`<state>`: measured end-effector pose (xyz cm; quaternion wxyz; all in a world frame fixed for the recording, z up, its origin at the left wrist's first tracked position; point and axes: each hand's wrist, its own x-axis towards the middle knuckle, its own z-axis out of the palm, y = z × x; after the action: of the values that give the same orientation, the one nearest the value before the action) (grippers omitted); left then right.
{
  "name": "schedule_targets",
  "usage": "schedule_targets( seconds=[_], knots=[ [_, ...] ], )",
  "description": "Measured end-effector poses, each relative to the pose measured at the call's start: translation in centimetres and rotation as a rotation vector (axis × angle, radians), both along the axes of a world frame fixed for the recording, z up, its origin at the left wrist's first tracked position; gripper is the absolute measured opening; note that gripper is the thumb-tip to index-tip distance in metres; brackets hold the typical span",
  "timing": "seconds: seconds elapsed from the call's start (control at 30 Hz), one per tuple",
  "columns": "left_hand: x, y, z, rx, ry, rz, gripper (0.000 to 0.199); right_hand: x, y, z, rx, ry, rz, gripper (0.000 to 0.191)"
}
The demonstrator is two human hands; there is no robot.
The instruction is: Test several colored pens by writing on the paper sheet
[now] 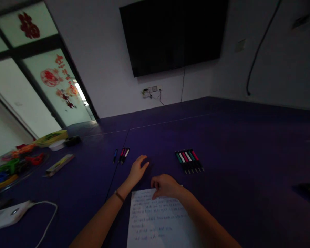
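On the purple table, a sheet of paper (pixel 155 220) covered in handwriting lies in front of me. My right hand (pixel 167 186) is over its top edge, fingers curled and thumb apart, with nothing visible between them. Left of it, beyond the sheet's upper left corner, my left hand (pixel 138 168) is open, fingers stretched out and holding nothing. A row of several pens (pixel 189 161) with coloured and white barrels lies side by side to the right of my hands. To the left are a small group of pens (pixel 124 155) and a single blue pen (pixel 115 155).
At the left are a narrow box (pixel 59 165), a tray of colourful items (pixel 12 168), a white dish (pixel 57 145), a yellow basket (pixel 50 138) and a white device (pixel 10 215) with a cable. A large black screen (pixel 174 34) hangs on the wall beyond the table.
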<state>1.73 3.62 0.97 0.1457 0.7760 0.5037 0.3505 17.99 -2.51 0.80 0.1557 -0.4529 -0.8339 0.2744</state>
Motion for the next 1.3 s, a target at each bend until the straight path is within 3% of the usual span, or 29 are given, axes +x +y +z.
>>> schedule_targets(
  seconds=[0.17,0.3,0.57,0.97,1.3],
  knots=[
    [-5.2,-1.1,-1.3,0.150,0.192,0.188,0.030,-0.1,0.2,-0.1,0.051,-0.031,-0.041,0.027],
    [-7.1,-0.5,-1.8,0.188,0.343,0.327,0.031,-0.4,0.2,0.0,0.106,-0.100,-0.092,0.022],
    [-7.1,-0.3,-2.3,0.030,0.472,0.322,0.038,-0.6,-0.1,0.0,0.202,-0.202,-0.095,0.022],
    [-6.7,0.2,-2.7,0.056,0.337,0.221,0.022,-1.1,-0.7,-0.9,0.124,-0.029,0.063,0.041],
    [-6.7,0.2,-2.8,0.099,0.284,0.302,0.030,-0.8,-0.1,-1.1,0.187,-0.029,0.081,0.033]
  ],
)
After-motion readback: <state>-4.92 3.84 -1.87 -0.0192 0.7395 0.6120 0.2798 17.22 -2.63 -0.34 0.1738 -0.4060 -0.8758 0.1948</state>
